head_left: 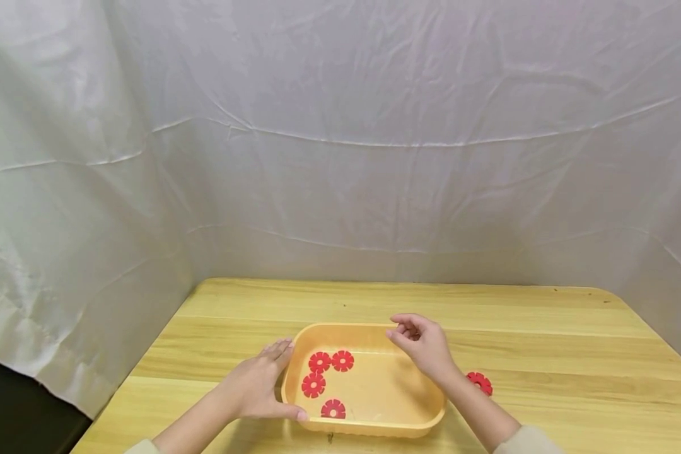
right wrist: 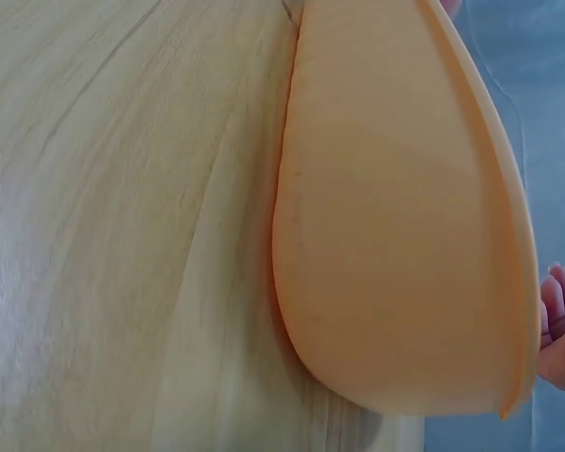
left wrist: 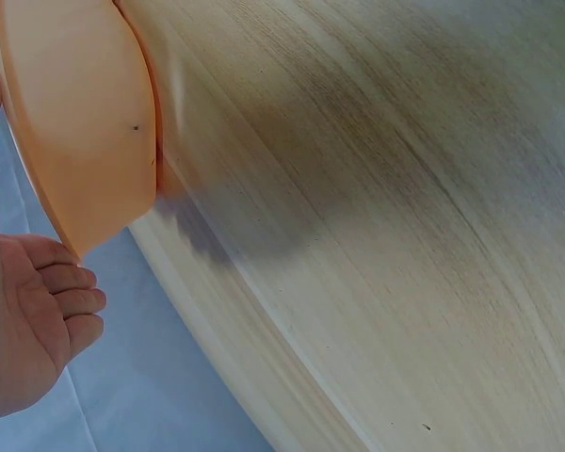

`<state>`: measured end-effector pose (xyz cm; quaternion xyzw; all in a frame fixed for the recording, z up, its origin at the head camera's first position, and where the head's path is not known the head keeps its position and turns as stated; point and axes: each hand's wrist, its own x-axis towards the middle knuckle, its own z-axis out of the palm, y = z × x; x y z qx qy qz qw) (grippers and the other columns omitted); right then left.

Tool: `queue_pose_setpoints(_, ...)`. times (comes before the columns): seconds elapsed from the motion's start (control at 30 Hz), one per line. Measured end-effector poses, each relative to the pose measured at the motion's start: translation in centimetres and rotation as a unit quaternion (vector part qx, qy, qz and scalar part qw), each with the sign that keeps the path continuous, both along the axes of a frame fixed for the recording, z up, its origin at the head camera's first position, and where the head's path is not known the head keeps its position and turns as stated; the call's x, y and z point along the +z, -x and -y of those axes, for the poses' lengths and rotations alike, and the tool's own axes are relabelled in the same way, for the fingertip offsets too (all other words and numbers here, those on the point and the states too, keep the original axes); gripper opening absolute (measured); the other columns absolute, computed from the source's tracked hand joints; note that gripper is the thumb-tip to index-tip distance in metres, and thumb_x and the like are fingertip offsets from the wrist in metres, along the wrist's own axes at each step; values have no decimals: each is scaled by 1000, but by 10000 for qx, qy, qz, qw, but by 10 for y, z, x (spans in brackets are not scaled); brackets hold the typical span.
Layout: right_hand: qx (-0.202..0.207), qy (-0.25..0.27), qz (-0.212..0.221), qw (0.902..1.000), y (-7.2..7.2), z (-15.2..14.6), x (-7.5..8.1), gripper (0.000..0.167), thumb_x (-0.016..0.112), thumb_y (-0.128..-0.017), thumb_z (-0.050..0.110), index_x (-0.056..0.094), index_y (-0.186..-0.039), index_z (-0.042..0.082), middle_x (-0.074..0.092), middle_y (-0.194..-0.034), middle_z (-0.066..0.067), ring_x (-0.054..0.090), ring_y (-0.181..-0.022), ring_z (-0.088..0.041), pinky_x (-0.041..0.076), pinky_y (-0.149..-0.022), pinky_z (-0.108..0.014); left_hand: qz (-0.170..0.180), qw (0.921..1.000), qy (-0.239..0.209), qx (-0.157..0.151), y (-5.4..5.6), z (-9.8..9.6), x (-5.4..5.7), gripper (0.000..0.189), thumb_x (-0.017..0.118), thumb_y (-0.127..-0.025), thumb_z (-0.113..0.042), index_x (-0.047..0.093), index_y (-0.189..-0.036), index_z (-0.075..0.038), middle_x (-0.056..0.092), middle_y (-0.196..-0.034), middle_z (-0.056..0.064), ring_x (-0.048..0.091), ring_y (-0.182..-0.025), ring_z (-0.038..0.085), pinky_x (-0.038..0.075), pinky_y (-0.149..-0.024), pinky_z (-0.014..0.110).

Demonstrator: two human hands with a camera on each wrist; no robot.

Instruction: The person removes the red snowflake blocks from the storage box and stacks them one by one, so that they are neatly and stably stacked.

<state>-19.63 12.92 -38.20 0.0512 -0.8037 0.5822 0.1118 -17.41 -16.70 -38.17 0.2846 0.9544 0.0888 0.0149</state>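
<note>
A yellow-orange plastic tray [head_left: 374, 427] stands on the wooden table. My left hand [head_left: 259, 386] holds its left end, the thumb at the front rim and the fingers along the left rim. Several red flower-shaped discs lie in the left half of the tray, among them one at the back [head_left: 343, 361] and one near the front wall [head_left: 333, 408]. Over the tray's back right part is my right hand [head_left: 425, 347], fingers loosely bent, thumb apart from them, with nothing visible between them. In the right wrist view the tray's wall [right wrist: 405, 217] stands beside that hand.
Another red flower-shaped disc [head_left: 480, 383] lies on the table [head_left: 573, 353] to the right of the tray, partly hidden by my right forearm. A pale cloth curtain [head_left: 397, 189] hangs behind the table and along its sides.
</note>
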Motion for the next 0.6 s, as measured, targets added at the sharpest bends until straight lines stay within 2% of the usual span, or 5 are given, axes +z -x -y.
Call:
queue_pose_setpoints(0.33, -33, 120, 8, 9999, 8, 12, -10, 20, 71, -76, 0, 67, -95, -5, 61, -75, -8, 50, -63, -2, 46, -59, -14, -56, 10000, 5, -33, -1, 1, 0, 112, 59, -65, -77, 39, -136, 8, 39, -142, 25, 38, -132, 39, 41, -102, 49)
queue_pose_setpoints(0.6, 5, 51, 116, 9999, 11, 23, -13, 22, 72, -77, 5, 68, -96, -3, 62, -76, -6, 51, -65, -4, 46, -60, -15, -57, 10000, -19, -26, 0, 0, 0, 114, 59, -64, -77, 39, -136, 8, 39, -142, 25, 39, -131, 40, 42, -101, 50)
